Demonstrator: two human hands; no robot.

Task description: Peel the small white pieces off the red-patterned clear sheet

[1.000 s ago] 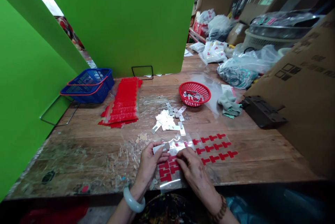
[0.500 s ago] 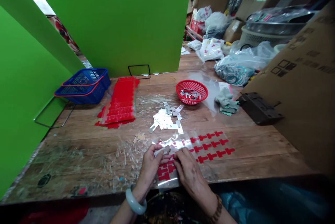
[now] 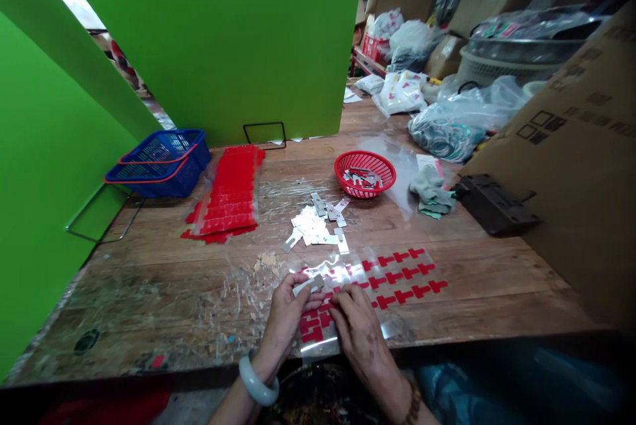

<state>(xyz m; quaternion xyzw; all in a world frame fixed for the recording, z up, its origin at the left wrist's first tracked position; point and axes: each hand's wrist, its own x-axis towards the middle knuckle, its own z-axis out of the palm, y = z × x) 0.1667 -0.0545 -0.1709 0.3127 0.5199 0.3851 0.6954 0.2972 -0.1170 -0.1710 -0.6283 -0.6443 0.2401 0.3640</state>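
At the near edge of the wooden table I see both hands working over a clear film sheet w/ red T-shaped stickers in rows. My left hand pinches a small flat metal plate btwn thumb and fingertips, plate tilted, just above the sheet's left part. Right hand lies on the sheet, fingers curled together w/ tips pressed down on the film next to the plate; can't tell if they pinch a sticker. Left wrist has a pale bangle, right wrist a bead bracelet.

Just beyond the sheet, a loose pile of metal plates on the table. Further back, right of the pile: a round red basket w/ more plates in it. Grey-green cloth near the basket's right side, then a black block beside a big cardboard box. To the left, a stack of red sticker sheets, and a blue basket touching the green partition.
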